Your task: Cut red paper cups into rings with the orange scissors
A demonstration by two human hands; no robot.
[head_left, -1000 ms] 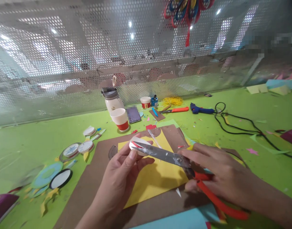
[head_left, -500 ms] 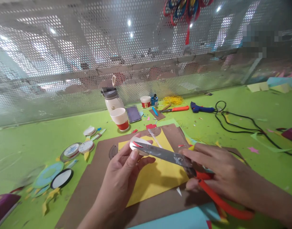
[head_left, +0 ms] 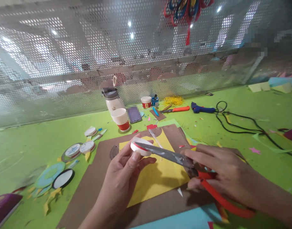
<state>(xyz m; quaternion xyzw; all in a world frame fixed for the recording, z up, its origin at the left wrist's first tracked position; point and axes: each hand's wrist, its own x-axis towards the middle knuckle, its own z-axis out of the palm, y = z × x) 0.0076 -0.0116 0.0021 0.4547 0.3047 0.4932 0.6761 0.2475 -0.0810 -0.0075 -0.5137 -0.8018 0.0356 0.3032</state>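
Note:
Between the thumb and fingers of my left hand (head_left: 124, 171) is a short white paper cup bottom (head_left: 141, 152) with a red band along its edge. My right hand (head_left: 222, 168) grips red-handled scissors (head_left: 168, 156). Their blades point left and lie against the cup piece, nearly together. Below both hands is a sheet of yellow paper (head_left: 155, 187) on brown card (head_left: 88, 194). A small white paper scrap (head_left: 180, 192) rests on the card near my right hand.
A white and red paper cup (head_left: 121, 119), a bottle (head_left: 114, 101) and a phone (head_left: 134, 114) stand or lie behind the card. Paper crafts (head_left: 50, 175) are on the left. A blue glue gun (head_left: 202, 108) with a black cord (head_left: 241, 130) lies at the right.
The scissor blades have come closer together on the cup piece. The cup piece is tilted slightly differently, with more of its red band showing. Both hands stay nearly in place.

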